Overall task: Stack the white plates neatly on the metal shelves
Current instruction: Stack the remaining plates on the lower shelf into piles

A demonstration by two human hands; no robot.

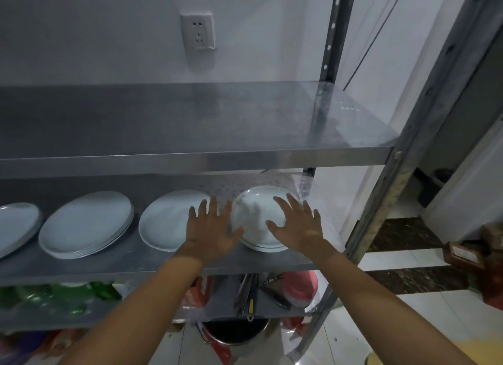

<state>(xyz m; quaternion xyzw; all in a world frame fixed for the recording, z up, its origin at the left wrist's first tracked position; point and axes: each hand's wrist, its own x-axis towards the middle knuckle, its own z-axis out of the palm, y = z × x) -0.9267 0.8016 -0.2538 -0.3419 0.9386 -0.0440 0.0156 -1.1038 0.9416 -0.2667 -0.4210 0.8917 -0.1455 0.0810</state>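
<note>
"White plates [171, 219], where are they sitting?"

"They are lying on the middle metal shelf [114, 261], which is running across the centre of the frame. They are sitting in four groups, from the left edge towards centre right. The small stack [255, 214] at centre right is sitting close to the shelf's front lip, and both hands are hovering at it."

"Are the hands gripping it?"

"No. The left hand [209, 228] and the right hand [296, 225] are both spreading flat, fingers straight and apart, holding nothing. They are flanking the stack, with thumbs pointing inward over its near rim. Whether they are touching it I cannot tell. I am guessing they are squaring it up so the rims are lining up."

"How is that stack looking?"

"Round, glossy and pale, with faint speckling on the top face and a couple of rims showing beneath. It is looking smaller than the wide stack [87, 223] further left, which is fanning slightly along its lower edge."
</note>
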